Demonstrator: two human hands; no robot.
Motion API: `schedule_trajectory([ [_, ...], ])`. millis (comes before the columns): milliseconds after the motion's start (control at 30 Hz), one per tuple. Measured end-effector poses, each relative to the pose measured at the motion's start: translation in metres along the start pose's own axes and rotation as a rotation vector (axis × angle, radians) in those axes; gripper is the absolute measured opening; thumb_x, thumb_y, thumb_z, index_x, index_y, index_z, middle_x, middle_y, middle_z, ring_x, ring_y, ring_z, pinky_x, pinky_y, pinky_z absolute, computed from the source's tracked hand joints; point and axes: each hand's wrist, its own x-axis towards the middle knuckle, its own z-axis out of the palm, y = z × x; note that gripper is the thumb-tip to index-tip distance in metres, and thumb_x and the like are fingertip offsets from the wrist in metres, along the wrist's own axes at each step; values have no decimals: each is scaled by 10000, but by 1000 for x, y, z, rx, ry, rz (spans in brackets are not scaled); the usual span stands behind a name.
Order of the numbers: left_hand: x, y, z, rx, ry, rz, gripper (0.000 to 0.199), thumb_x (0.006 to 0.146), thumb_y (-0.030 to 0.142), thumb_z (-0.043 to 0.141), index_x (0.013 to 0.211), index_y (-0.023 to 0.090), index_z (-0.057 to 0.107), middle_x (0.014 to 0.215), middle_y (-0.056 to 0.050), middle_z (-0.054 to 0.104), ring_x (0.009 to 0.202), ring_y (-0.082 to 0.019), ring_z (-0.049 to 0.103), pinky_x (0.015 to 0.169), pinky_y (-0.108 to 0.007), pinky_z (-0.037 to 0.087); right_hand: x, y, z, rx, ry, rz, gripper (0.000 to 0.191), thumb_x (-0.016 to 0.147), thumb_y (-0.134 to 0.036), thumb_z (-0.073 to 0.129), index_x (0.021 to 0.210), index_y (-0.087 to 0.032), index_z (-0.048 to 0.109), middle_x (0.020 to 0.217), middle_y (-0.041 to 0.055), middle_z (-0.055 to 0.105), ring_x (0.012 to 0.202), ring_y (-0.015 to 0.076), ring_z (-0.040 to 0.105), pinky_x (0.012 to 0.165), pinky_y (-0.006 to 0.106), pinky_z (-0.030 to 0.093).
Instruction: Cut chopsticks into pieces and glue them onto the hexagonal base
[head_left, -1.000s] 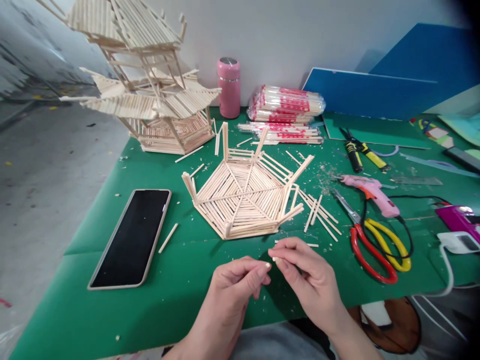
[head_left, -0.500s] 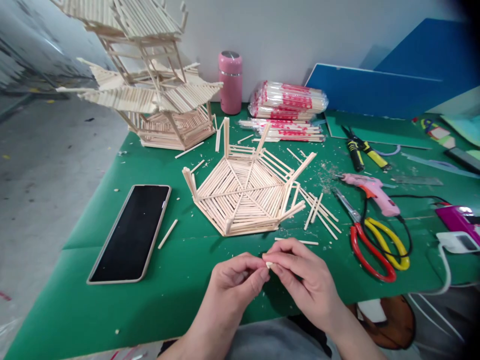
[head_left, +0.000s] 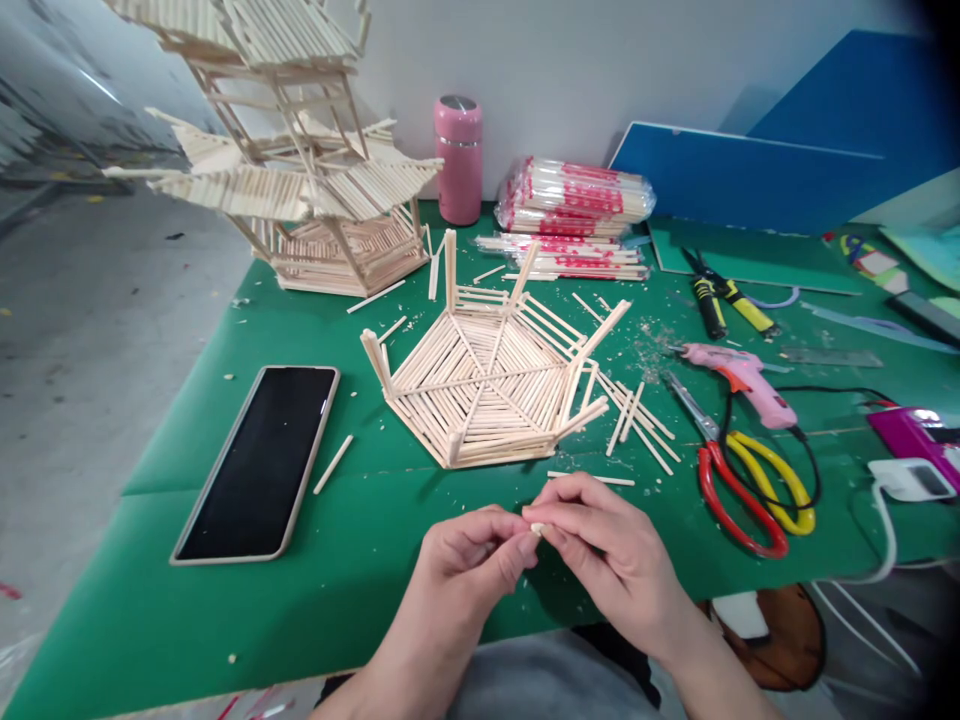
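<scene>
Close to the table's front edge, my left hand and my right hand meet fingertip to fingertip. Both are closed in a pinch on a small pale piece of wooden stick; only its end shows, the rest hidden by fingers. Just beyond them stands a six-sided base of wooden sticks, with upright posts at its corners and low rails along some sides. A single loose stick lies between the base and my right hand. More cut sticks are scattered at the base's right.
A tiered stick pagoda stands back left, near a pink bottle and wrapped stick bundles. A phone lies left. At right are red-and-yellow-handled scissors, a pink glue gun with its cord, and pliers.
The view has shifted very slightly. Both hands keep the same pinch on the small stick piece, and nothing on the table has moved.
</scene>
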Motion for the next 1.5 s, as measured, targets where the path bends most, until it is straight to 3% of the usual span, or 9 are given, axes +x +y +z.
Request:
schedule_trajectory([
  [367, -1, 4, 0, -8, 23, -54, 115, 679, 249, 683, 656, 136, 678, 602, -10, 584, 556, -86, 400, 525, -196, 313, 3, 2, -4, -169, -37, -100, 252, 856, -140, 461, 1026, -234, 621, 916, 54, 594, 831, 149, 571, 685, 264, 489],
  [800, 3, 4, 1, 11, 44, -46, 179, 705, 266, 665, 581, 136, 651, 543, 5, 552, 539, -85, 406, 544, -207, 330, 3, 2, -3, -200, -73, -112, 338, 850, -107, 454, 1138, -250, 559, 954, 61, 566, 863, 162, 544, 730, 305, 469],
  [967, 2, 4, 2, -54, 43, -69, 148, 700, 252, 672, 615, 131, 662, 546, 9, 545, 543, -80, 407, 562, -204, 345, 1, 3, -2, -115, -88, -71, 360, 863, -105, 428, 1171, -258, 536, 998, 59, 547, 906, 153, 543, 755, 286, 472],
  [1100, 3, 4, 3, -149, 60, -139, 150, 679, 257, 691, 630, 118, 660, 559, -5, 554, 555, -84, 435, 572, -209, 367, -2, 5, 0, -80, 1, 15, 307, 866, -129, 438, 1121, -239, 567, 1018, 53, 548, 934, 146, 548, 781, 255, 467],
  [1300, 5, 4, 2, -172, 91, -136, 135, 662, 253, 704, 646, 123, 672, 583, -10, 565, 568, -86, 450, 588, -212, 379, -2, 8, 7, 7, 115, 55, 223, 810, -145, 555, 1016, -214, 604, 972, 38, 553, 672, 83, 550, 628, 194, 474],
  [1500, 5, 7, 2, -117, 52, -136, 165, 682, 267, 684, 620, 115, 667, 568, -21, 573, 558, -89, 435, 578, -219, 354, 0, 10, 11, 142, 122, 80, 163, 801, -158, 577, 924, -239, 646, 877, 24, 588, 824, 140, 579, 717, 246, 470],
])
